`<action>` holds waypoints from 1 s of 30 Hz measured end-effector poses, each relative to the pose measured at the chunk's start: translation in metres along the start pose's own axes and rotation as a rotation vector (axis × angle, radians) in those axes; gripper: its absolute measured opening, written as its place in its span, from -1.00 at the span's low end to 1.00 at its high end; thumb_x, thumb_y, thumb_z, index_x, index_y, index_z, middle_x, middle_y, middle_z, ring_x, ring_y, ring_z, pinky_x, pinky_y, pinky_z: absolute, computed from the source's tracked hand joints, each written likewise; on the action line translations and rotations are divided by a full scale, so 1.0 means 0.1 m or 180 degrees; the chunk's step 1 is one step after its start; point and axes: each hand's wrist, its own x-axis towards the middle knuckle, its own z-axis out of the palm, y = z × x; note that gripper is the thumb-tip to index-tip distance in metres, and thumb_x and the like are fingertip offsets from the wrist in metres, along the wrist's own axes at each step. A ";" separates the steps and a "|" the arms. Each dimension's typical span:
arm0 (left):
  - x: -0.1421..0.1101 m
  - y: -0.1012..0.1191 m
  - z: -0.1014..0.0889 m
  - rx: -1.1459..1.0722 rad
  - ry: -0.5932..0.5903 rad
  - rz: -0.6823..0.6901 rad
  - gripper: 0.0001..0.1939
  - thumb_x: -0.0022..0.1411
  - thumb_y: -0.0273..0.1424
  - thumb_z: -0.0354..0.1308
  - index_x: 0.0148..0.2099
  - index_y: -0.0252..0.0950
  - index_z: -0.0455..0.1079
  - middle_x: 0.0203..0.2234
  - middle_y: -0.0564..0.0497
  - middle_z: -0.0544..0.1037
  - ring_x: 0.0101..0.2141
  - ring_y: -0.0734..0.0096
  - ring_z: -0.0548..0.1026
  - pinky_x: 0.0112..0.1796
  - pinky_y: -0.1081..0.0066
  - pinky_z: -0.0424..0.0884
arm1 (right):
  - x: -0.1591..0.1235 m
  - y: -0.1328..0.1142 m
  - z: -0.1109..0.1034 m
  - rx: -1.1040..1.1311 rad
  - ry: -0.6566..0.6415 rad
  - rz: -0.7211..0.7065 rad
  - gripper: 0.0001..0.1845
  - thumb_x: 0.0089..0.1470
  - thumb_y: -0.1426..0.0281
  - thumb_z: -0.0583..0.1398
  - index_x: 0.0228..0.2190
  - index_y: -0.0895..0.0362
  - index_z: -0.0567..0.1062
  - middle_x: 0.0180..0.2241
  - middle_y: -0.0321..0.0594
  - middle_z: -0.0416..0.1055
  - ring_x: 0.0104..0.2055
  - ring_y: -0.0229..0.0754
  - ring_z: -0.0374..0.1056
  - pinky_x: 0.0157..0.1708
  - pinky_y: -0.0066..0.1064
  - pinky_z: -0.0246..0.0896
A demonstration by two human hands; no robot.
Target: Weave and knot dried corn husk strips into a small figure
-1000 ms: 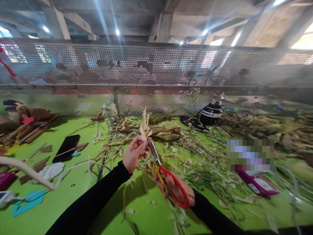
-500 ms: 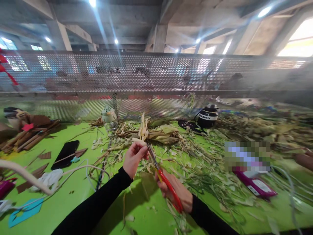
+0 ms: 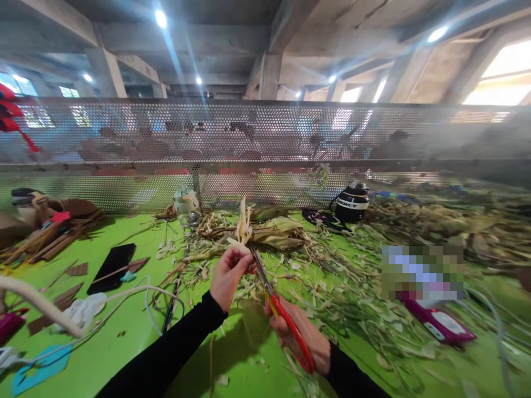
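Between its thumb and fingers, my left hand [image 3: 231, 275] pinches a pale dried corn husk piece [image 3: 243, 224] whose strips stick upward. My right hand [image 3: 301, 334] grips red-handled scissors [image 3: 292, 326], blades pointing up and away from me. The blade tips are at the left fingertips, close to the base of the husk; whether they touch it is hard to tell. Just behind lies a pile of dried husks [image 3: 282, 235] on the green table [image 3: 145, 354]. Small cut scraps are scattered around both hands.
On the left are a black phone [image 3: 112, 268], brown strips [image 3: 53, 237], a pale cable and a light green bottle [image 3: 185, 202]. To the right stand a black jug [image 3: 352, 203] and a magenta device [image 3: 442, 320] among loose husks. A perforated metal screen [image 3: 224, 132] closes the back.
The view has tilted slightly, so everything sits a little lower in the picture. Both hands keep nearly the same pose, with the scissors still at the husk.
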 end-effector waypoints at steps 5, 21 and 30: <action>-0.01 0.00 0.01 0.0079 -0.0136 0.0005 -0.69 -0.07 -0.31 0.35 -0.43 -0.34 0.28 -0.56 0.15 0.45 -0.54 0.63 0.42 -0.42 0.54 0.41 | -0.01 -0.02 0.04 0.0332 0.0188 0.0279 -0.31 -0.18 -0.29 0.03 -0.42 0.10 0.22 -0.66 -0.47 0.06 -0.72 -0.44 -0.05 -0.77 -0.57 -0.01; 0.01 0.22 -0.02 -0.0171 0.0023 -0.0469 -0.64 -0.12 -0.26 0.37 -0.38 -0.31 0.28 -0.45 0.00 0.57 -0.44 0.49 0.52 -0.35 0.47 0.45 | -0.29 -0.37 -0.34 0.0064 -0.0558 0.0200 -0.25 -0.19 -0.31 0.01 -0.39 0.15 0.30 -0.59 -0.35 0.18 -0.61 -0.36 0.07 -0.62 -0.48 0.07; -0.06 0.22 0.01 -0.0158 -0.0327 -0.0591 -0.66 -0.11 -0.27 0.37 -0.41 -0.30 0.29 -0.54 0.08 0.51 -0.39 0.41 0.55 -0.38 0.49 0.44 | -0.29 -0.32 -0.31 0.0473 -0.0852 0.0353 -0.18 -0.24 -0.35 -0.01 -0.35 0.17 0.30 -0.57 -0.37 0.16 -0.60 -0.38 0.05 -0.62 -0.50 0.09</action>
